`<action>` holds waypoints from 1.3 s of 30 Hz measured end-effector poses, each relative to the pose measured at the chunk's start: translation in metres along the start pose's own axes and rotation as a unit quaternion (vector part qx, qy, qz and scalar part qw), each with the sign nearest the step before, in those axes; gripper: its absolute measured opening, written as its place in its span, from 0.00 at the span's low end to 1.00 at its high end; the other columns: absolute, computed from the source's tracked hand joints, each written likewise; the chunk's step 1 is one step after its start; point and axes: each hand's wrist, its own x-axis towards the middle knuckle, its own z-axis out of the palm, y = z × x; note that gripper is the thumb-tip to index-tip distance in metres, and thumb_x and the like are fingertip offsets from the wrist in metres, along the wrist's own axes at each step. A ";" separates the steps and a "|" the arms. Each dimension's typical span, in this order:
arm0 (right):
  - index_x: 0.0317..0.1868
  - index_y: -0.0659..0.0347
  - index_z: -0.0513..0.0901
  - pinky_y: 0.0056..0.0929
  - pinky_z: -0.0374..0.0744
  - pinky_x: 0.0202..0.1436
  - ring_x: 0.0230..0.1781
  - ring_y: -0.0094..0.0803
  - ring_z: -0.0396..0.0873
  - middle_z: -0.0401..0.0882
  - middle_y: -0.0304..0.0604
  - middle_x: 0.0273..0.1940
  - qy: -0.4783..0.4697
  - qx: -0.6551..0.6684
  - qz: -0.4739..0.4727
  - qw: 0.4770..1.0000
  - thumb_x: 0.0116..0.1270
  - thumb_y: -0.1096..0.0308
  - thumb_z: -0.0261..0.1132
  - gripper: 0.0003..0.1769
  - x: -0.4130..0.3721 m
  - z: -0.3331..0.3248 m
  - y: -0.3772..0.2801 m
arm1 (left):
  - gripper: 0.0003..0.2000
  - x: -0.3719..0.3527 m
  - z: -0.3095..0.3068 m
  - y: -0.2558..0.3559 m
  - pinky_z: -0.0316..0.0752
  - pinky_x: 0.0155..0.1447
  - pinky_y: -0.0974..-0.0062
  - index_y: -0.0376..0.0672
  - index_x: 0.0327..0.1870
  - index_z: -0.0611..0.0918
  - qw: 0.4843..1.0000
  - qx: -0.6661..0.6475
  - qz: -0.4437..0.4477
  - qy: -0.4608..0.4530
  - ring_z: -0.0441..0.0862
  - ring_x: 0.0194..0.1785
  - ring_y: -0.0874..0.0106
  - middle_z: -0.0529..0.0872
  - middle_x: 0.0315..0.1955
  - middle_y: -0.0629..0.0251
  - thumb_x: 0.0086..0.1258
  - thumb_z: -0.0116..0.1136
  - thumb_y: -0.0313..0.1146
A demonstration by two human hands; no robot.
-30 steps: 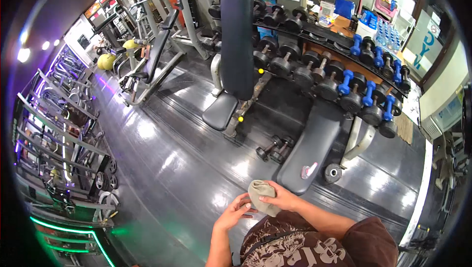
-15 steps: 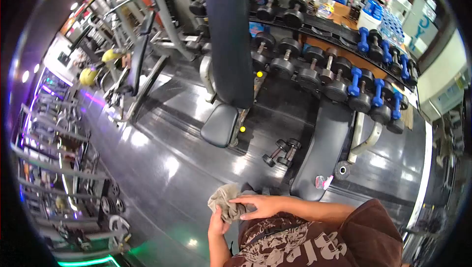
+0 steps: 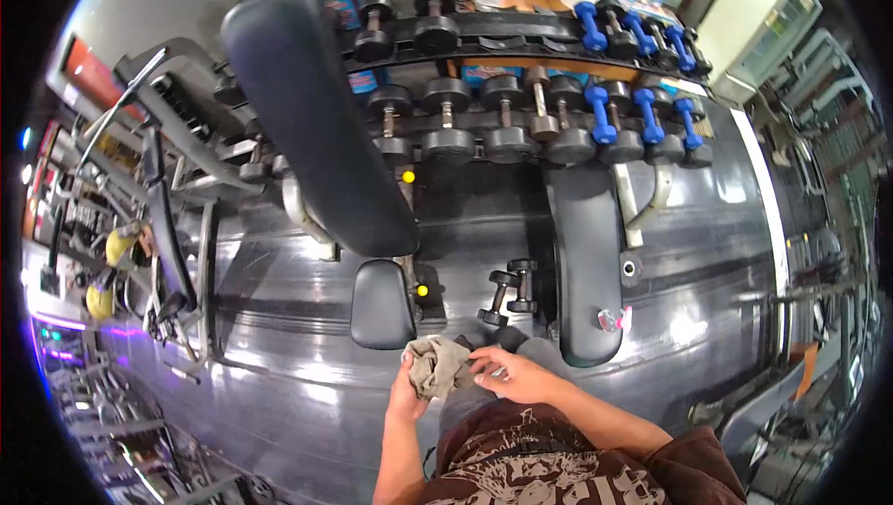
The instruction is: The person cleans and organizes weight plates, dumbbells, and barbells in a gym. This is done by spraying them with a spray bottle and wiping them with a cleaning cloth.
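A crumpled beige cloth (image 3: 435, 367) is bunched up in front of my body, gripped from its left side by my left hand (image 3: 406, 397). My right hand (image 3: 510, 377) hovers at the right edge of the cloth, fingers loosely curved and apart, with nothing between them. Beyond the hands, a pair of small black dumbbells (image 3: 510, 291) lies on the floor.
A black inclined bench (image 3: 316, 114) with a separate seat pad (image 3: 382, 305) stands ahead on the left. On the right, a flat bench (image 3: 588, 263) carries a small clear-and-pink bottle (image 3: 614, 320). Black and blue dumbbells fill a two-tier rack (image 3: 484, 29) at the back.
My view has swung right, bringing the dumbbell rack squarely ahead. My right hand has drawn back from the top of the cloth to its right side; my left hand keeps its hold.
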 end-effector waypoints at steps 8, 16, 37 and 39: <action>0.59 0.61 0.78 0.30 0.81 0.51 0.49 0.28 0.81 0.84 0.40 0.51 0.109 0.075 0.060 0.989 0.74 0.63 0.66 0.18 0.014 -0.055 0.039 | 0.29 0.075 0.035 0.007 0.69 0.73 0.56 0.44 0.70 0.72 0.995 0.052 -0.074 -0.041 0.76 0.68 0.59 0.79 0.65 0.59 0.81 0.39 0.58; 0.61 0.62 0.75 0.32 0.80 0.50 0.45 0.30 0.81 0.84 0.44 0.48 0.163 0.159 0.141 0.963 0.73 0.60 0.67 0.22 0.080 -0.145 0.174 | 0.30 0.175 0.048 -0.033 0.69 0.73 0.53 0.47 0.72 0.71 0.998 -0.032 -0.038 0.036 0.75 0.69 0.57 0.77 0.67 0.60 0.81 0.38 0.59; 0.74 0.67 0.63 0.44 0.60 0.79 0.77 0.59 0.57 0.56 0.65 0.76 0.241 -0.077 0.474 0.844 0.66 0.46 0.66 0.45 0.432 -0.126 0.699 | 0.16 0.382 -0.114 -0.226 0.83 0.41 0.57 0.41 0.41 0.81 0.642 0.759 0.108 0.014 0.84 0.41 0.49 0.83 0.43 0.51 0.57 0.73 0.39; 0.74 0.63 0.66 0.43 0.63 0.78 0.76 0.56 0.61 0.61 0.65 0.74 0.287 0.010 0.468 0.836 0.65 0.44 0.67 0.44 0.447 -0.111 0.737 | 0.17 0.391 -0.100 -0.210 0.81 0.49 0.59 0.41 0.47 0.81 0.595 0.796 0.101 -0.048 0.84 0.46 0.52 0.84 0.47 0.53 0.62 0.70 0.39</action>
